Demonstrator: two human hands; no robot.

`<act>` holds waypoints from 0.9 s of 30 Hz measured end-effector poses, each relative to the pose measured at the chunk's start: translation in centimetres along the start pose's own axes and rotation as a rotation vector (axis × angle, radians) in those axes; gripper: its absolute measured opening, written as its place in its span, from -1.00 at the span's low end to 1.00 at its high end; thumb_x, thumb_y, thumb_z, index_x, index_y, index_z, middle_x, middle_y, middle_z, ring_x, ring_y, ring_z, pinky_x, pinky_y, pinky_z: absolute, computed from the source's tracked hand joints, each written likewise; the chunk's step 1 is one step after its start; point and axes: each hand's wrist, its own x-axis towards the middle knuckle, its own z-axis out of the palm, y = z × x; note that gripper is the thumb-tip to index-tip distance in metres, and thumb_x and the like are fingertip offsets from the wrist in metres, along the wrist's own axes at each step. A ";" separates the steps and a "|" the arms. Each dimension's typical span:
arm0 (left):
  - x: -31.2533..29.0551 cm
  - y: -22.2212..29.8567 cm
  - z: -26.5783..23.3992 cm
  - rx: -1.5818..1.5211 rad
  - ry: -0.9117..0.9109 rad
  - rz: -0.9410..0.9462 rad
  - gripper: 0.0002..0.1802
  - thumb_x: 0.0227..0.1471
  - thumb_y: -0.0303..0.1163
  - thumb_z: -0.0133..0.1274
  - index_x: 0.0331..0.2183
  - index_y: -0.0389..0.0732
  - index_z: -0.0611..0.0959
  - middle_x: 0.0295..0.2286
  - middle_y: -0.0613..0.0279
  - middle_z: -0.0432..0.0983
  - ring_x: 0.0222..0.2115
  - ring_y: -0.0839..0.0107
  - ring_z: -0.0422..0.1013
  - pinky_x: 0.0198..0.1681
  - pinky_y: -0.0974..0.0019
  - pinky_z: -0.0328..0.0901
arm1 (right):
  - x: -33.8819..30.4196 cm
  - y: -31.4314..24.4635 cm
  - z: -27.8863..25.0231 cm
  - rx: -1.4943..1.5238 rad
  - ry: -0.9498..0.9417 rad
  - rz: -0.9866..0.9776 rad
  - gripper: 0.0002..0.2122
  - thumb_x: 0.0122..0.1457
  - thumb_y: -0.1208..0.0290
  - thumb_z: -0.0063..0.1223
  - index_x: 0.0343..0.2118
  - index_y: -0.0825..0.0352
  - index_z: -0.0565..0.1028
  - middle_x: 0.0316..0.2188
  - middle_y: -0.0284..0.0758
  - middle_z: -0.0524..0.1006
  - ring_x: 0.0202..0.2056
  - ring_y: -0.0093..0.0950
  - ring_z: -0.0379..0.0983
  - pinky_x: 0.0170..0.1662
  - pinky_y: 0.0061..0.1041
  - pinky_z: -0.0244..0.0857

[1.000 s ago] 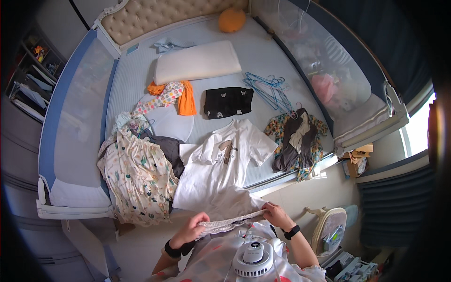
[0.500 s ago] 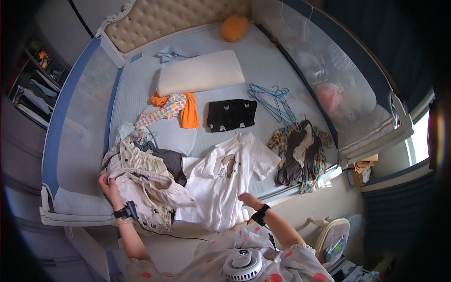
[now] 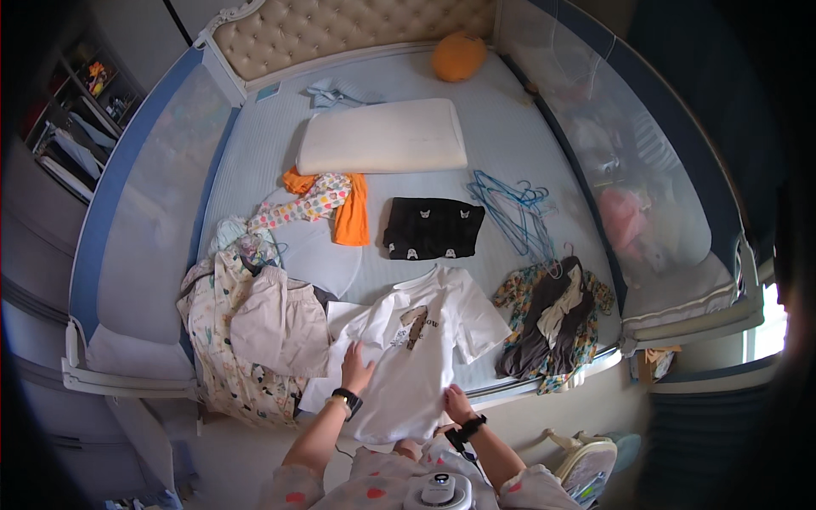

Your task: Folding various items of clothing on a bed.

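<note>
A white T-shirt [image 3: 416, 374] with a printed front lies spread at the bed's near edge, its collar pointing away from me. My left hand [image 3: 359, 371] rests on its left side, fingers stretched out and apart. At the shirt's lower right edge, my right hand [image 3: 459, 406] is closed on the fabric. Pale pink shorts [image 3: 280, 323] lie left of the shirt, on top of a cream patterned garment [image 3: 217, 340] that hangs over the bed edge. Beyond the shirt sits a folded black garment [image 3: 433, 229] with small white animal motifs.
Blue hangers [image 3: 514, 217] lie in a tangle at the right, above a dark garment with floral sleeves [image 3: 552, 323]. A white pillow [image 3: 382, 136], an orange garment [image 3: 350, 217] and an orange round cushion [image 3: 459, 57] are farther back. Mesh rails [image 3: 153, 212] flank the bed.
My left hand has left the pale shorts and moved right onto the white T-shirt. The shorts now lie flatter on the patterned garment. My right hand has come down to the shirt's edge.
</note>
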 end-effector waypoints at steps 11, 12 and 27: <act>11.6 0.9 5.6 0.081 -0.387 -0.239 -0.50 -0.16 -0.08 0.08 -0.18 -0.17 0.55 -0.31 -0.04 0.54 -0.24 0.03 0.45 -0.14 0.07 0.31 | -9.2 10.3 -13.5 -0.129 0.493 0.310 -0.80 0.16 0.35 -0.14 -0.29 0.39 0.34 -0.54 -0.21 0.47 -0.51 -0.41 0.44 -0.49 -0.39 0.33; 10.7 -0.7 5.1 0.017 -0.338 -0.190 -0.62 -0.12 -0.18 0.07 -0.25 -0.19 0.56 -0.41 -0.05 0.54 -0.29 0.00 0.45 -0.19 0.06 0.32 | -8.3 12.8 -14.4 -0.283 0.527 0.251 -0.82 0.14 0.38 -0.13 -0.32 0.41 0.36 -0.53 -0.13 0.50 -0.49 -0.33 0.49 -0.48 -0.33 0.34; 1.0 -6.1 5.5 -0.191 0.276 -0.375 -0.46 -0.11 -0.42 0.12 -0.06 -0.37 0.35 -0.16 -0.14 0.34 -0.12 -0.05 0.26 0.00 0.11 0.16 | -7.1 10.1 -16.6 -0.586 0.255 0.493 -0.62 -0.08 0.31 0.12 -0.24 0.45 0.33 -0.45 -0.13 0.50 -0.44 -0.36 0.46 -0.38 -0.36 0.35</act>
